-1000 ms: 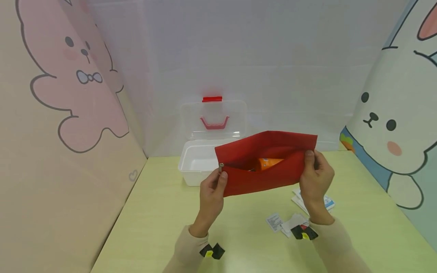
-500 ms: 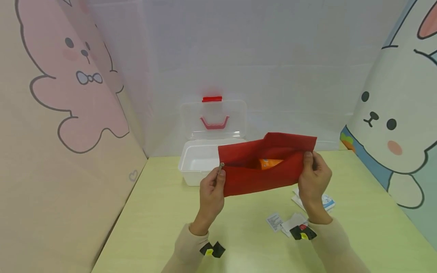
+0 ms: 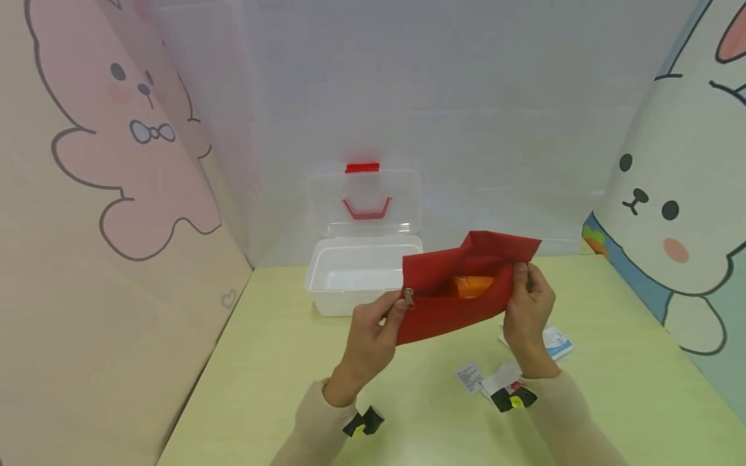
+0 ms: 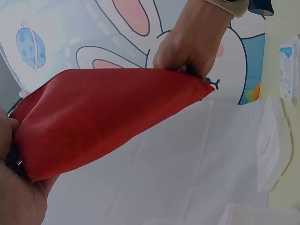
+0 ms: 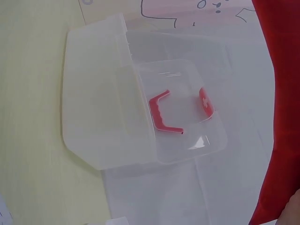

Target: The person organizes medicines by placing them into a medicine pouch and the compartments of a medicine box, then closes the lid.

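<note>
A red zippered pouch (image 3: 437, 320) is held up above the table between both hands, its mouth gaping toward the head camera. An orange item (image 3: 473, 286) shows inside; its kind is mostly hidden by the fabric. My left hand (image 3: 370, 333) pinches the pouch's left end beside the metal zipper pull (image 3: 409, 296). At the other end, my right hand (image 3: 529, 310) grips the edge with the thumb on top. From the left wrist view, the pouch's smooth outer side (image 4: 103, 112) spans between the two hands. Only a strip of red fabric (image 5: 288, 103) shows in the right wrist view.
Behind the pouch stands a white plastic box (image 3: 338, 285), its clear lid (image 3: 402, 204) raised against the back wall, with a red handle (image 3: 367, 212). Small paper packets (image 3: 469, 377) and a white-and-blue pack (image 3: 557, 343) lie on the table (image 3: 274, 362) at right.
The pouch's left end has shifted right and slightly down with my left hand, so the pouch looks shorter. My right hand has moved a little left, and more of the orange item shows.
</note>
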The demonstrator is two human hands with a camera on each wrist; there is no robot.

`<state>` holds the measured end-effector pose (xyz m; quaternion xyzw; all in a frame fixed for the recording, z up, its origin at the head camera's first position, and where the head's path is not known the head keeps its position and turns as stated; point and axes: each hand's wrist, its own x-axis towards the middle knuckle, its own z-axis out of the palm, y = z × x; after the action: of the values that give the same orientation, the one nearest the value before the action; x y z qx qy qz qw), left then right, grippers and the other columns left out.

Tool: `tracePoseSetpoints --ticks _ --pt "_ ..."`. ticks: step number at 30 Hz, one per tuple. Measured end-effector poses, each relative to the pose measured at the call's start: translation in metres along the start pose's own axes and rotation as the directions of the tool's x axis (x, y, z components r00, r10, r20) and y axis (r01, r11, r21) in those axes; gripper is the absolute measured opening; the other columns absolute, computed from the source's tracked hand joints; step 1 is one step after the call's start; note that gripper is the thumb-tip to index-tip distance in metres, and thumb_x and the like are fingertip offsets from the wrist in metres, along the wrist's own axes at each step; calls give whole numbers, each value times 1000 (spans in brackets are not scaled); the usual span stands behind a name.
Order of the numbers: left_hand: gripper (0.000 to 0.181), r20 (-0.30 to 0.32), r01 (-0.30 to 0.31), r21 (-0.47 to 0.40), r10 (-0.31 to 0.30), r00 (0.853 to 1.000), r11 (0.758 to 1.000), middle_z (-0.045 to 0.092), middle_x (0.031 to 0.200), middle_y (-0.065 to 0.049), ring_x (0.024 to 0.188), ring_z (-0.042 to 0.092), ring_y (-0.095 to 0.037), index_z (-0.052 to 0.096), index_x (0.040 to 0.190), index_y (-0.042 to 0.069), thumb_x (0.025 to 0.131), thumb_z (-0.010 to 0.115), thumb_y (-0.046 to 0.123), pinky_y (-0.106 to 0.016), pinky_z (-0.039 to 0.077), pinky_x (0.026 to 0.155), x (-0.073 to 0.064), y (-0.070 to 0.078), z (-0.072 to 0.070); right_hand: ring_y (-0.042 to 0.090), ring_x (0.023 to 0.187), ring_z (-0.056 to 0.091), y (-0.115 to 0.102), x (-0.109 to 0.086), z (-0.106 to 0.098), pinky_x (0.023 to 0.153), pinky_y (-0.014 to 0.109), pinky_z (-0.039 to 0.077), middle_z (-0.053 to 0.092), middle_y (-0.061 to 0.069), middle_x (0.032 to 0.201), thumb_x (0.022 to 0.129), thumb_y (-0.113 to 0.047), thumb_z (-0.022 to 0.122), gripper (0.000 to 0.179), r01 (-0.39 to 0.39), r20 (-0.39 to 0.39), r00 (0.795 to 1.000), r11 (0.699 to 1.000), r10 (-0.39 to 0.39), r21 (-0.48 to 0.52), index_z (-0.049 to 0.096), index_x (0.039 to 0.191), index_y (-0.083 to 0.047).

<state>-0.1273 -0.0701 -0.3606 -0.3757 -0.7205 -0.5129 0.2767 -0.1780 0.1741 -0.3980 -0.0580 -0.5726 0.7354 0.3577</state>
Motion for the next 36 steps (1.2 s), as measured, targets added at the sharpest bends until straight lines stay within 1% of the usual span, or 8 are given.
tracePoseSetpoints --ticks 7,14,20,25,28,31,34,36 --pt "16 -37 60 -7 -60 998 998 69 78 -14 72 71 -21 65 103 -1 97 51 -3 -25 58 70 4 1 0 5 65 56 3 -1 -1 57 13 49 64 -6 79 99 -25 57 20 -2 -7 1000 1000 2 -14 70 95 -11" --pt "17 -62 107 -18 -108 992 994 74 91 -19 78 74 -26 66 104 -2 96 51 -3 -29 60 71 6 2 -1 5 66 59 7 -6 -1 59 15 51 67 -5 84 100 -27 56 22 -68 81 994 998 66 14 69 102 -9" --pt "19 -80 130 -4 -130 988 992 74 93 -19 79 75 -24 67 107 -2 98 51 1 -27 59 70 7 2 -1 5 66 57 11 -9 -3 57 16 49 63 -8 81 101 -29 54 19 -130 141 980 988 140 -79 66 98 -15" --pt "19 -117 171 21 -167 979 985 59 66 -8 58 54 -6 68 104 -2 100 51 6 -16 46 58 8 -1 -2 5 84 59 13 -8 -5 70 14 49 64 -11 95 102 -27 51 23 -122 168 974 977 152 -173 64 115 -13" --pt "22 -139 220 43 -212 967 975 39 58 -1 54 30 -4 69 102 -2 101 51 11 -20 30 52 10 -3 -3 3 108 55 10 -8 -5 92 15 45 61 -10 116 103 -25 49 32 -67 188 975 966 116 -251 57 130 -11" --pt "24 -132 271 74 -260 957 960 36 58 3 53 29 -3 70 103 -1 102 51 14 -20 29 52 10 -5 -4 2 122 48 4 -10 -3 105 24 40 56 -3 130 102 -20 51 36 41 183 983 951 17 -307 53 135 -6" --pt "23 -117 308 115 -295 948 945 40 58 3 54 30 -4 70 105 0 101 52 12 -20 31 53 10 -7 -3 1 117 48 -5 -15 0 103 26 40 57 1 125 98 -10 54 30 196 177 974 925 -144 -325 57 126 0" --pt "21 -112 320 135 -307 945 938 44 58 1 54 32 -5 71 105 0 101 52 10 -20 33 53 9 -8 -1 0 105 52 -12 -20 5 94 22 41 62 2 112 95 -5 56 23 308 193 947 899 -257 -311 63 116 3"
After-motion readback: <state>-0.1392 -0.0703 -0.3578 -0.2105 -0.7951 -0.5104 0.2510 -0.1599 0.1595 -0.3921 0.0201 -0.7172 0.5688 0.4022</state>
